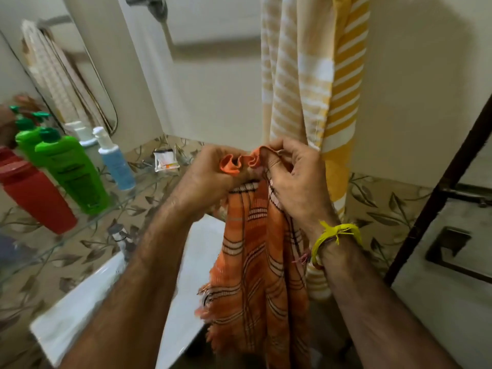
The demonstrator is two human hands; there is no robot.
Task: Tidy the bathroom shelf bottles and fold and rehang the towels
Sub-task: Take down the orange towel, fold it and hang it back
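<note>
An orange checked towel [259, 265] hangs down in front of me, bunched at its top edge. My left hand [213, 174] grips the gathered top edge, and my right hand [295, 179] pinches the same edge just beside it. Behind them a yellow and white striped towel [316, 83] hangs from above against the wall. On the glass shelf [87, 222] at the left stand a red bottle [34, 190], two green bottles [72, 169] and a blue bottle with a white cap [115, 161].
A white washbasin [80, 310] with a tap [119, 235] lies below the shelf. A mirror [61, 73] hangs on the left wall. A small white packet [166, 161] lies at the shelf's far end. A dark door frame [436, 182] stands at the right.
</note>
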